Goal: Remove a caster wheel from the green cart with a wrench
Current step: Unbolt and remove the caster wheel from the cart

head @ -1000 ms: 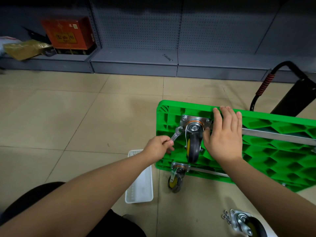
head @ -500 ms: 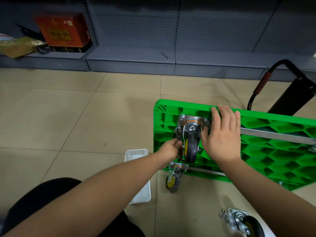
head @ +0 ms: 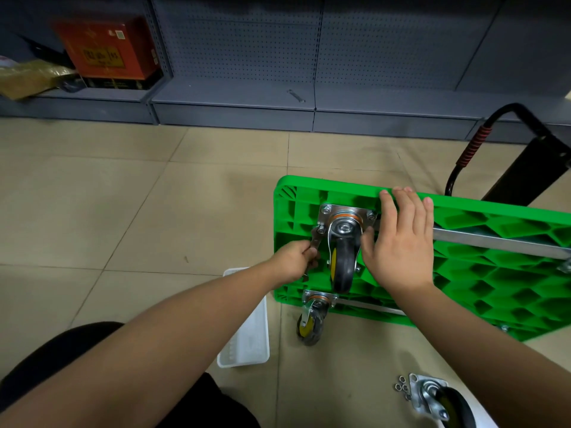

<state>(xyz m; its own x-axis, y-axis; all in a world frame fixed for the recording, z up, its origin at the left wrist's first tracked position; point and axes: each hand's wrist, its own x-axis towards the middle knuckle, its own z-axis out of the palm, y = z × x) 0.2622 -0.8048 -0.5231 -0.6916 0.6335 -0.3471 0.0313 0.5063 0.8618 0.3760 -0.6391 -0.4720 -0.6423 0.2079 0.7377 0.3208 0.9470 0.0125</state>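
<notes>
green cart [head: 463, 273] lies tipped on the tiled floor [head: 123, 211], ribbed underside facing up. two caster wheels are bolted to it: one caster wheel [head: 341, 251] between the hands, a second [head: 310, 322] at the near edge. a third, loose caster [head: 438, 400] sits on the floor beside a few washers [head: 401, 389]. left hand [head: 293, 262] grips one wrench [head: 315, 239], its head at the plate's corner bolt. right hand [head: 401, 242] lies flat on the cart, fingers straight. one white tray [head: 247, 338] and another wrench [head: 296, 96] on the shelf.
</notes>
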